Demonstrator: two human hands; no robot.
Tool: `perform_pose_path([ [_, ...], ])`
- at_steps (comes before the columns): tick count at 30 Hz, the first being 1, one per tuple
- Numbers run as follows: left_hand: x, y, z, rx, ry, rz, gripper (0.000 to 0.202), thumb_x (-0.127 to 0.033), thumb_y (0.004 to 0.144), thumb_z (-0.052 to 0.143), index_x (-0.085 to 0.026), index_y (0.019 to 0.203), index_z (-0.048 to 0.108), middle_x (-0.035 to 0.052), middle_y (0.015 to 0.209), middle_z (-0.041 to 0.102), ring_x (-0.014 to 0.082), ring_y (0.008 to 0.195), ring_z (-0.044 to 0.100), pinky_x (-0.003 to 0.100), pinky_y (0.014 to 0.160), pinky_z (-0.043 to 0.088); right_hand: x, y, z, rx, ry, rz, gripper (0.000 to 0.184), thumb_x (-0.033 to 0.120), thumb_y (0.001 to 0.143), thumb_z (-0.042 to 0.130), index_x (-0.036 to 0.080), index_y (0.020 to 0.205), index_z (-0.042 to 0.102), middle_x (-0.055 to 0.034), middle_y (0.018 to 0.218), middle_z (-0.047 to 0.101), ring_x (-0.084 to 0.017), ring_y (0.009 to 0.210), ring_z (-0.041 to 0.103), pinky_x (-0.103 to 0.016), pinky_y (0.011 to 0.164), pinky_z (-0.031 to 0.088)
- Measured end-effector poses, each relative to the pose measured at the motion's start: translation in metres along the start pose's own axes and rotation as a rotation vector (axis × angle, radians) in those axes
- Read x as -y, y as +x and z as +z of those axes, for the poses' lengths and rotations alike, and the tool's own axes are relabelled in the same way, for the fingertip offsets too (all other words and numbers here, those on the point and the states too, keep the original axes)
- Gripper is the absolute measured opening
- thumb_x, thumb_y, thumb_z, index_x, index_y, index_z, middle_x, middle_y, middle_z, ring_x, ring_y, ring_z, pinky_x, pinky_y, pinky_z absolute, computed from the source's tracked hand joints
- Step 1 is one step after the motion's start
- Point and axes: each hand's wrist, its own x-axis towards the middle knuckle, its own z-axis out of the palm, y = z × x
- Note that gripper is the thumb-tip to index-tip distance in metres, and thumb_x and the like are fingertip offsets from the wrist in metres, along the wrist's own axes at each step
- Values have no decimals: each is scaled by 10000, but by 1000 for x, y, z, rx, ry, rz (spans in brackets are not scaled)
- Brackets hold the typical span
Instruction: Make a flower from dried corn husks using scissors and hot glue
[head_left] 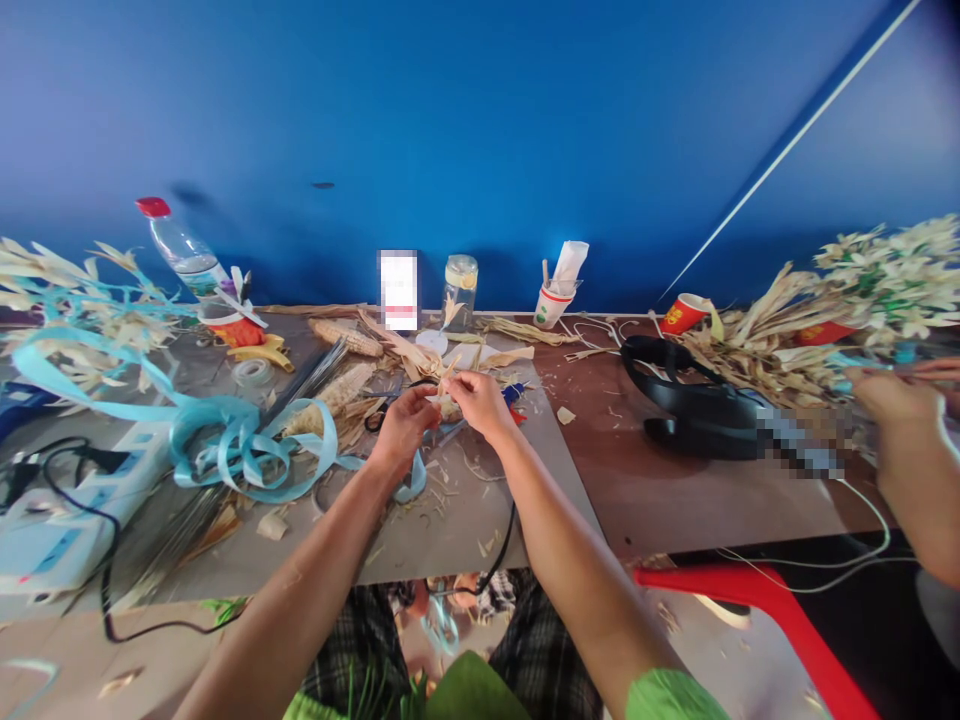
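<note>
Over the middle of the table, my left hand (407, 428) and my right hand (481, 402) are close together, fingertips almost meeting. Each pinches at a small pale strip of corn husk (448, 381), partly covered by the fingers. Just beyond them lie more dry corn husks (412, 352) and a white round disc (432, 341). Black-handled scissors (374, 416) sit partly hidden left of my left hand. A blue tool, which looks like a glue gun (513, 393), rests right of my right hand. Light-blue ribbon (255, 450) lies in loops to the left.
Corn cobs (349, 338), a bundle of thin wires (176, 530) and a white power strip (112, 510) are on the left. A bottle (184, 250), a jar (461, 290) and paper cups (553, 303) stand along the wall. At right are a black headset-like object (690, 405) and another person's arm (911, 450).
</note>
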Motion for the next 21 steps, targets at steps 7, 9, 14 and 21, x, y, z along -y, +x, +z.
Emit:
perform_pose_path([
  [7, 1, 1, -1, -56, 13, -9, 253, -243, 585, 701, -115, 797, 647, -29, 585, 560, 63, 513, 446, 216, 546, 354, 5, -3, 0, -18, -28, -7, 308, 401, 772, 516, 154, 599, 576, 24, 511, 489, -99, 514, 410, -217, 528, 301],
  [9, 2, 1, -2, -79, -10, -10, 246, -245, 577, 709, -122, 781, 646, -32, 574, 552, 61, 510, 447, 210, 541, 356, 4, -2, -1, -36, -5, -8, 312, 413, 770, 519, 153, 609, 584, 18, 526, 508, -104, 524, 431, -217, 533, 316],
  [14, -4, 2, -4, -134, -142, -39, 271, -243, 541, 733, -136, 771, 636, -32, 607, 550, 49, 487, 444, 190, 494, 346, -1, 2, -1, -152, 49, 25, 251, 366, 777, 515, 157, 677, 612, 0, 597, 574, -127, 577, 496, -229, 582, 377],
  [21, -12, 3, -10, -134, -292, -48, 319, -217, 525, 757, -130, 802, 623, -45, 571, 533, 42, 462, 447, 172, 469, 341, -2, -1, 13, -137, -36, -98, 221, 116, 749, 476, 198, 845, 657, -46, 908, 666, -159, 834, 585, -254, 762, 435],
])
